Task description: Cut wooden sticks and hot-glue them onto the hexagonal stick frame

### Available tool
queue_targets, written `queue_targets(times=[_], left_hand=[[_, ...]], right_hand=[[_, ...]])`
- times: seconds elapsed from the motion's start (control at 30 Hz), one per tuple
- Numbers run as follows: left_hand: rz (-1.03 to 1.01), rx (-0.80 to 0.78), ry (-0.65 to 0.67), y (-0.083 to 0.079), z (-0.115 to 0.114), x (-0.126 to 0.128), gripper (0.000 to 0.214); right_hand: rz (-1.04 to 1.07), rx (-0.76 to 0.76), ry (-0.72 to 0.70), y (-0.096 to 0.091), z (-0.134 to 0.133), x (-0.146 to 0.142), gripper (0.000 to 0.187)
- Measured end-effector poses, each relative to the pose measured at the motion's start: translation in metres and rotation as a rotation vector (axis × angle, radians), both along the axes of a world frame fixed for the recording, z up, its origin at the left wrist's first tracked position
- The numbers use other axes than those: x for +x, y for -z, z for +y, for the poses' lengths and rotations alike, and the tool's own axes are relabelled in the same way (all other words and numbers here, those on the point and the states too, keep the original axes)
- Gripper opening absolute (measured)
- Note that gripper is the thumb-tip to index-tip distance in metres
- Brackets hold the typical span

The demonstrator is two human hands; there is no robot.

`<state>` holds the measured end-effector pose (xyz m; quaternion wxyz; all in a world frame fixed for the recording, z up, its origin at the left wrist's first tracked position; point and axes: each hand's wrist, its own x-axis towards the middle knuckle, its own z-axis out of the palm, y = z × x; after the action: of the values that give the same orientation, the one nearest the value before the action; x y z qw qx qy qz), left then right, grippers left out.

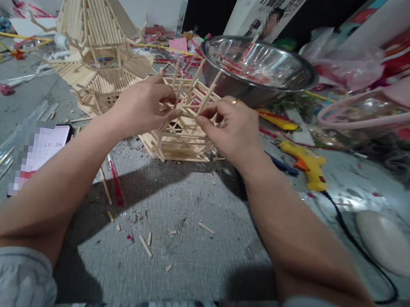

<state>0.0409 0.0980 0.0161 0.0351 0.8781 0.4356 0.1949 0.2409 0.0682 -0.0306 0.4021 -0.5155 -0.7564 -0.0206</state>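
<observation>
A low frame of thin wooden sticks [174,152] stands on the grey table, with several posts rising from it. Over its near side, my left hand [146,104] and my right hand [231,127] pinch a short wooden stick [188,115] between them, held level across the frame. Thumb and forefinger are closed on each end; whether the stick touches the posts I cannot tell. Behind my left hand rises a taller stick pagoda [94,16] with a pointed roof and flared lower eaves. Parts of the low frame are hidden behind my fingers.
A steel bowl [255,92] with red bits stands behind the frame. To the right lie a yellow glue gun [305,162] with a black cord, a pale oval object [386,242] and a pink-handled basket [386,110]. A phone [43,151] lies left; stick offcuts [146,246] are scattered in front.
</observation>
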Motion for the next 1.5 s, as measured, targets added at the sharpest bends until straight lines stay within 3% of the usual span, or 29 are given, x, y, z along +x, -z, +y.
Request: queue_targets(times=[0.23, 0.67, 0.93, 1.27, 1.5], left_hand=[[-0.086, 0.019, -0.131, 0.008, -0.002, 0.009, 0.022], [-0.080, 0.043, -0.209, 0.014, 0.000, 0.013, 0.016], [-0.063, 0.029, -0.211, 0.012, -0.003, 0.014, 0.018], [-0.077, -0.002, -0.210, 0.012, -0.004, 0.013, 0.018], [-0.079, 0.043, -0.187, 0.014, -0.003, 0.013, 0.019]], right_hand=[[0.017, -0.054, -0.010, -0.002, -0.001, 0.001, 0.009], [0.091, -0.102, 0.027, -0.006, 0.000, 0.002, 0.008], [0.097, -0.132, 0.025, -0.008, 0.000, 0.003, 0.011], [-0.045, -0.042, -0.108, -0.011, -0.003, 0.013, 0.019], [-0.058, -0.039, -0.079, -0.006, -0.004, 0.013, 0.021]])
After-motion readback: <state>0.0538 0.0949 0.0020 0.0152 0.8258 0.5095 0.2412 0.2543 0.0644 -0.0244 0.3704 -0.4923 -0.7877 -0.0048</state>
